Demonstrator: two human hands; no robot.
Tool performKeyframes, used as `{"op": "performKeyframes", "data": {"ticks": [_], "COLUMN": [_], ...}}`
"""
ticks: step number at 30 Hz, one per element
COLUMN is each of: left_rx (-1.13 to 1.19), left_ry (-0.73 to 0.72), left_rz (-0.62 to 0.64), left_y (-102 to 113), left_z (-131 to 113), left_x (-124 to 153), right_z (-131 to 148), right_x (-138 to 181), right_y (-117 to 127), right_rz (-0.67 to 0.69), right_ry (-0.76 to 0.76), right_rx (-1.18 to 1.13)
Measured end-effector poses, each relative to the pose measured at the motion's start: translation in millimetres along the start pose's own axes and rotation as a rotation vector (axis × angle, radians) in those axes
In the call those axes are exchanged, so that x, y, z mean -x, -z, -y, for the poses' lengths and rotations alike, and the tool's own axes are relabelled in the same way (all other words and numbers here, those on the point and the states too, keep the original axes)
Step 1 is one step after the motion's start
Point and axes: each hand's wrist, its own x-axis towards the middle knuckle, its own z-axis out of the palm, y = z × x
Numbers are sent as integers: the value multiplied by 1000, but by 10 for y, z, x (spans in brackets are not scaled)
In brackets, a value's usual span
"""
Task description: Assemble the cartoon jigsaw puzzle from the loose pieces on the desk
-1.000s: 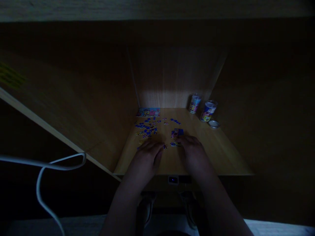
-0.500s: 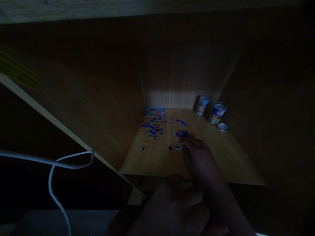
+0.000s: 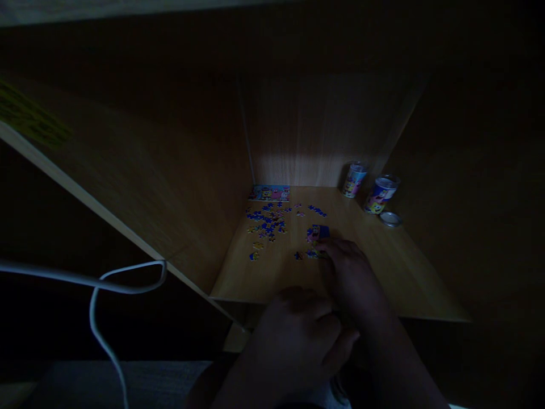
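In dim light, my right hand (image 3: pixel 347 267) reaches over the wooden shelf, its fingers pinched on a puzzle piece (image 3: pixel 317 246) at the lower edge of a partly joined section (image 3: pixel 318 232). Fingertips partly hide that piece. Just below lies a joined strip of pieces (image 3: pixel 315 255), with a single dark piece (image 3: pixel 298 255) left of it. My left hand (image 3: pixel 302 335) hangs in front of the shelf edge, fingers curled in; whatever it may hold is hidden. To the left spreads a pile of loose puzzle pieces (image 3: pixel 267 220), mostly blue and yellow.
A cartoon picture card (image 3: pixel 269 193) lies at the back left. Two printed cans (image 3: pixel 354 180) (image 3: pixel 380 196) stand at the back right, beside a round metal lid (image 3: pixel 390 219). Cabinet walls (image 3: pixel 179 170) enclose the shelf (image 3: pixel 264 278). A white cable (image 3: pixel 128 289) loops at the left.
My left hand has turned slightly and shifted a little, showing more of its curled fingers. My right hand stays at the joined section. The whole view has shifted slightly.
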Motion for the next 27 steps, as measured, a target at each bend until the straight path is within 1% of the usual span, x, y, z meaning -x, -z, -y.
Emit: {"op": "performKeyframes", "data": {"ticks": [4, 7, 10, 12, 15, 17, 20, 24, 27], "left_rx": [-30, -33, -19, -25, -102, -143, -143, -142, -151], "left_ry": [41, 78, 131, 173, 256, 303, 332, 375, 393], "left_rz": [38, 62, 54, 37, 35, 44, 54, 39, 29], "left_y": [-19, 29, 72, 57, -30, -90, -128, -92, -48], "left_z": [143, 252, 359, 428, 513, 543, 546, 548, 593], "left_x": [19, 31, 39, 49, 70, 74, 56, 44, 77], "right_z": [-36, -46, -27, -10, 4, 6, 5, -5, -10], "right_x": [-9, -11, -9, -8, -10, -11, -9, -4, -4], "right_y": [-37, -48, -32, -19, -13, -13, -11, -12, -23], "right_rz": [-5, -8, -5, -4, -9, -13, -22, -21, -10], "right_ry": [5, 16, 15, 13, 11, 11, 17, 49, 84], "right_rx": [11, 12, 21, 33, 36, 29, 20, 7, -27]}}
